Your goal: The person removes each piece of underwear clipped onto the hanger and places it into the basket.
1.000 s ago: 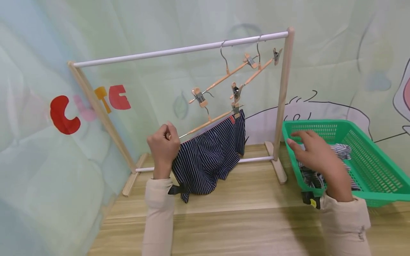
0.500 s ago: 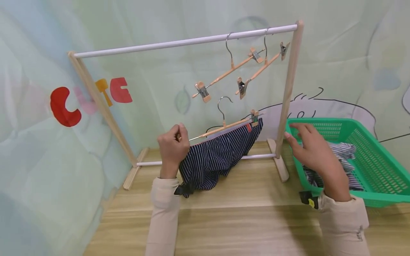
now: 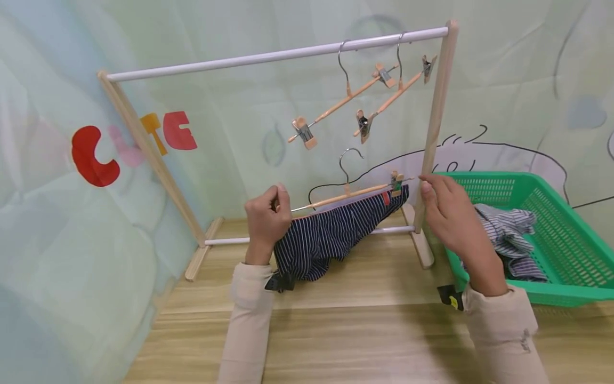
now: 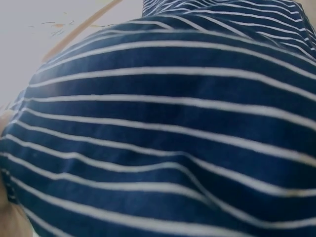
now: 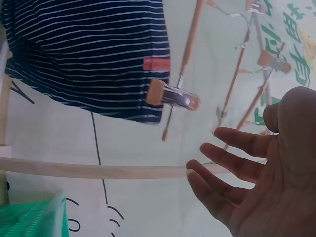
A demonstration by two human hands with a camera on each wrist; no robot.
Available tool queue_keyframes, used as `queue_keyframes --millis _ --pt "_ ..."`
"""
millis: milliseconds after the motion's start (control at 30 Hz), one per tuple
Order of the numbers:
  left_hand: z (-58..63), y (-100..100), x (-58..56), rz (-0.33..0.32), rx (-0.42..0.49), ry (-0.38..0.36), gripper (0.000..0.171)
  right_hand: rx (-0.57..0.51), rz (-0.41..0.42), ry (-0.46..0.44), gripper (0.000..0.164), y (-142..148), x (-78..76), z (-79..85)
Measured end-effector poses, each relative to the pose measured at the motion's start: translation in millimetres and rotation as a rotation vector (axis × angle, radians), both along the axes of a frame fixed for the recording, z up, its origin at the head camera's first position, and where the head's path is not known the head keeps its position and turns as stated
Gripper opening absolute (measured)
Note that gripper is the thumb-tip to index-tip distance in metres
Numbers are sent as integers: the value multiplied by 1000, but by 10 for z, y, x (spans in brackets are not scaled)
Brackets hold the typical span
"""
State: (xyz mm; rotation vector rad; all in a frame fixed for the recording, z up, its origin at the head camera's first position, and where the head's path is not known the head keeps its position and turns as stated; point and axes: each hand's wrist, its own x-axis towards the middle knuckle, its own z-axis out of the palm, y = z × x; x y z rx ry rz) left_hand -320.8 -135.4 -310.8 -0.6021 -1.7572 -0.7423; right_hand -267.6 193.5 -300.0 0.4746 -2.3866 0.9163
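My left hand (image 3: 268,221) grips the left end of a wooden clip hanger (image 3: 366,190). The clip at that end is hidden in the fist. From the hanger hangs a navy garment (image 3: 326,240) with white stripes and a small red tag; its exact kind is unclear. The right clip (image 3: 396,184) pinches its waist edge, plain in the right wrist view too. Striped cloth (image 4: 163,128) fills the left wrist view. Beside the hanger's right tip is my right hand (image 3: 453,218); in the right wrist view its fingers (image 5: 242,140) are spread, holding nothing.
A rack with a white rail (image 3: 230,63) stands behind; two bare clip hangers (image 3: 342,101) hang near its right end. Right of the rack, a green basket (image 3: 571,224) holds striped clothes (image 3: 506,229). Wooden tabletop lies below.
My left hand has moved right and slightly down, bringing the hanger and garment along, its hook now below the rack's hangers. The right hand has shifted left from over the basket toward the hanger's tip.
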Motion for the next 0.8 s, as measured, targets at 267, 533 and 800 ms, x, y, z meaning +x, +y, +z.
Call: queue_keyframes --millis 267,533,800 --pt "-38 47 -17 -50 -30 10 38 -13 -22 49 49 -16 -81 -88" --pt "-16 81 -14 -81 -70 42 37 -4 -38 54 49 -90 -163 -104" --pt "-91 139 -31 -98 -66 47 36 30 -83 131 42 -62 -251 -160"
